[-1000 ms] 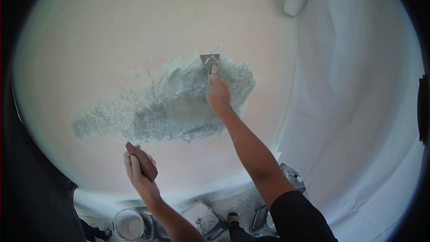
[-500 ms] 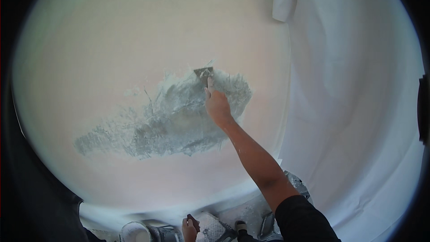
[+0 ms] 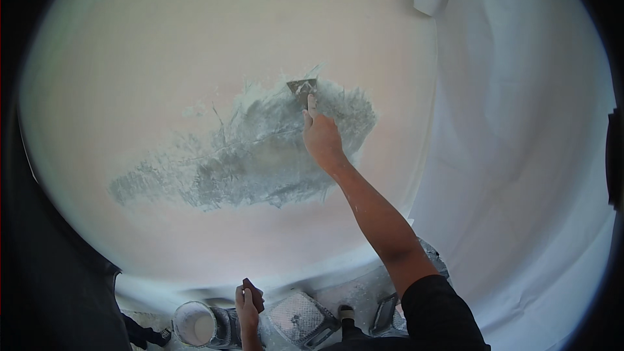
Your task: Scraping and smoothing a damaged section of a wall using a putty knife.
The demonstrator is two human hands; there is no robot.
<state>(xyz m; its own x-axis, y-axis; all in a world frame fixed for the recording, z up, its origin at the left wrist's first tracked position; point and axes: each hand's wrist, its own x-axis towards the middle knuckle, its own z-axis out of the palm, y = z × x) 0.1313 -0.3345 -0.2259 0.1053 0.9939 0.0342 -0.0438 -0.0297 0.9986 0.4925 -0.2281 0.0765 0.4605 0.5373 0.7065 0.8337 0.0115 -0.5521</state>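
My right hand (image 3: 323,131) is stretched out to the wall, its fingers closed round the handle of a putty knife (image 3: 303,88). The wide metal blade points up and lies against the upper part of a grey, smeared patch (image 3: 257,166), with whitish filler on the blade. Pale ridges and streaks edge the patch on the cream-pink wall (image 3: 162,39). Low down, near the lower edge, my left hand (image 3: 247,309) grips a dark reddish-brown, blocky object (image 3: 253,295); its exact kind is unclear.
On the floor stand a round white bucket (image 3: 195,324) and, right of it, a spattered, textured step or stool (image 3: 300,317). A white sheet (image 3: 513,143) hangs along the right side, with a folded flap at its top. My shoe (image 3: 346,312) shows below.
The view has tipped down, so the wall patch sits higher in it. My left hand has come up and further into view with the brown object. The putty knife stays near the patch's upper edge.
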